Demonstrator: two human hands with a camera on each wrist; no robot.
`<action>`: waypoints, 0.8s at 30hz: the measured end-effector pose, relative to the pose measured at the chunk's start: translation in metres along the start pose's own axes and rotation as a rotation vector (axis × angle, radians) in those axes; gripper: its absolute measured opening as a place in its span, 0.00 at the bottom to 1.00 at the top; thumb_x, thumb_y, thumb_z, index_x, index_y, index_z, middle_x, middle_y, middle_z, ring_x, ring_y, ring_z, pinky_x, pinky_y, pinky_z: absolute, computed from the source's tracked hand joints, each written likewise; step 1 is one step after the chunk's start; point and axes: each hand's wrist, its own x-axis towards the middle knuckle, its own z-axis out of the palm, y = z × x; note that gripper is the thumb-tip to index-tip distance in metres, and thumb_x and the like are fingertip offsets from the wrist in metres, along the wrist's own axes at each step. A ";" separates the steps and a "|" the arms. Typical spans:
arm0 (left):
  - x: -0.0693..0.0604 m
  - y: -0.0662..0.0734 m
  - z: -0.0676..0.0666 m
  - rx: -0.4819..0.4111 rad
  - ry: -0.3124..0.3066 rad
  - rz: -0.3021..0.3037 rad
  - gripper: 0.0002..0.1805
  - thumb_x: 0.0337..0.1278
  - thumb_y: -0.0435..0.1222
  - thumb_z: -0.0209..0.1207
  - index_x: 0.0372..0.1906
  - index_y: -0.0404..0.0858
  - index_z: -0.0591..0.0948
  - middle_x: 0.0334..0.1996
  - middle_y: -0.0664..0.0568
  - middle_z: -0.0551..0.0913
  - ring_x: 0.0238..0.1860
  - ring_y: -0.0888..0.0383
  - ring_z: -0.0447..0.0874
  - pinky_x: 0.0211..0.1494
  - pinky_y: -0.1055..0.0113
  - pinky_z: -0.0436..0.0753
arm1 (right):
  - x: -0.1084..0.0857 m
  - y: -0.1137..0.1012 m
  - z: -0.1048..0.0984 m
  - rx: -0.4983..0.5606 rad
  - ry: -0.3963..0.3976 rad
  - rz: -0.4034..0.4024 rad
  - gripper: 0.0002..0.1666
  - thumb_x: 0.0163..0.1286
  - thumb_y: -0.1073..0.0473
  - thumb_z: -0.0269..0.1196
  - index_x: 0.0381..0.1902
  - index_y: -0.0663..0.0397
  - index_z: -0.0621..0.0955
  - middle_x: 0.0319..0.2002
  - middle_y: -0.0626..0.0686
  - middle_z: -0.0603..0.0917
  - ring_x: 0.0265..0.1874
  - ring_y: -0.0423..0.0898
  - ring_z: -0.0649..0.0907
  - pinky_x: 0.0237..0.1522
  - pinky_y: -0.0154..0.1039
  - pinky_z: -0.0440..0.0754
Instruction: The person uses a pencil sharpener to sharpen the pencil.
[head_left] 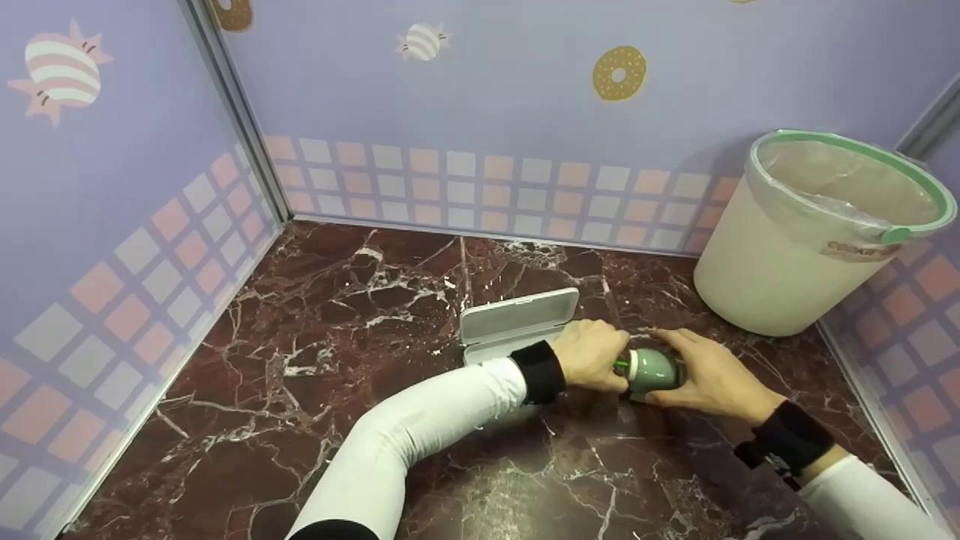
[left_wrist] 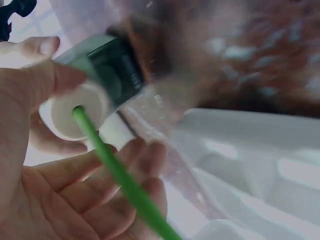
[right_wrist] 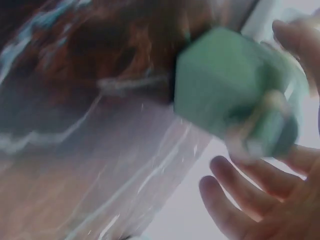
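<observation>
A light green pencil sharpener [head_left: 651,370] with a cream front face lies sideways just above the floor, between the two hands. My right hand [head_left: 712,379] grips it from the right, thumb on the near side and fingers on the far side; in the right wrist view its crank [right_wrist: 267,127] is blurred. A green pencil [left_wrist: 122,182] sits with one end in the hole of the sharpener's face. My left hand [head_left: 592,354] holds the pencil close to that face, its lower fingers loosely bent. The left thumb [left_wrist: 60,80] overlaps the face's edge.
A white pencil case [head_left: 519,316] stands with its lid raised beside the left wrist, partly hidden by it. At the back right is a cream bin [head_left: 765,262] with a green rim and clear liner. Patterned walls enclose the dark red marbled floor [head_left: 315,322].
</observation>
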 end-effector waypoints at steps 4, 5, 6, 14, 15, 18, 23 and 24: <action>0.012 0.015 -0.009 0.018 0.006 -0.008 0.35 0.54 0.65 0.76 0.59 0.50 0.84 0.52 0.57 0.89 0.49 0.57 0.90 0.48 0.63 0.92 | -0.011 0.009 -0.012 0.019 -0.018 0.035 0.59 0.51 0.40 0.88 0.74 0.64 0.80 0.60 0.63 0.92 0.53 0.60 0.93 0.55 0.61 0.91; 0.016 0.020 -0.011 0.022 0.000 -0.003 0.36 0.54 0.66 0.76 0.61 0.50 0.83 0.54 0.57 0.89 0.51 0.57 0.89 0.50 0.63 0.92 | -0.013 0.010 -0.014 0.015 -0.030 0.052 0.57 0.52 0.40 0.88 0.72 0.63 0.81 0.58 0.61 0.93 0.50 0.58 0.93 0.53 0.58 0.91; 0.020 0.024 -0.011 0.023 -0.005 0.002 0.38 0.53 0.66 0.77 0.63 0.50 0.83 0.55 0.57 0.88 0.53 0.57 0.89 0.52 0.63 0.92 | -0.016 0.012 -0.015 0.012 -0.049 0.074 0.53 0.52 0.40 0.88 0.69 0.62 0.84 0.54 0.59 0.94 0.45 0.55 0.93 0.49 0.55 0.91; 0.042 0.044 -0.001 -0.082 -0.099 -0.007 0.27 0.46 0.59 0.83 0.47 0.52 0.87 0.42 0.61 0.90 0.41 0.61 0.89 0.42 0.65 0.89 | -0.024 0.009 -0.013 -0.009 -0.236 0.161 0.20 0.60 0.39 0.83 0.24 0.40 0.86 0.18 0.36 0.78 0.17 0.35 0.73 0.24 0.35 0.69; 0.043 0.044 -0.001 -0.094 -0.103 -0.003 0.24 0.46 0.57 0.83 0.43 0.52 0.87 0.40 0.61 0.90 0.39 0.61 0.88 0.40 0.65 0.88 | -0.024 0.007 -0.013 -0.017 -0.236 0.155 0.21 0.61 0.39 0.83 0.22 0.39 0.84 0.17 0.36 0.76 0.17 0.35 0.72 0.24 0.35 0.69; 0.042 0.042 -0.002 -0.100 -0.106 0.014 0.20 0.45 0.53 0.83 0.38 0.51 0.86 0.36 0.61 0.89 0.37 0.60 0.87 0.37 0.64 0.87 | -0.023 0.002 -0.013 -0.024 -0.219 0.124 0.19 0.62 0.43 0.82 0.21 0.37 0.83 0.16 0.34 0.73 0.16 0.34 0.71 0.24 0.35 0.68; 0.038 0.037 -0.006 -0.087 -0.115 -0.009 0.19 0.43 0.50 0.84 0.37 0.52 0.86 0.40 0.59 0.91 0.40 0.58 0.90 0.41 0.62 0.90 | -0.021 -0.006 -0.013 0.006 -0.190 0.011 0.18 0.64 0.52 0.80 0.21 0.34 0.81 0.17 0.31 0.70 0.17 0.29 0.69 0.25 0.32 0.68; 0.037 0.036 -0.007 -0.081 -0.115 -0.014 0.19 0.43 0.50 0.84 0.37 0.52 0.86 0.41 0.59 0.92 0.40 0.57 0.90 0.42 0.61 0.91 | -0.021 -0.007 -0.013 0.009 -0.185 -0.010 0.19 0.65 0.54 0.79 0.20 0.34 0.80 0.17 0.31 0.70 0.17 0.29 0.68 0.25 0.31 0.68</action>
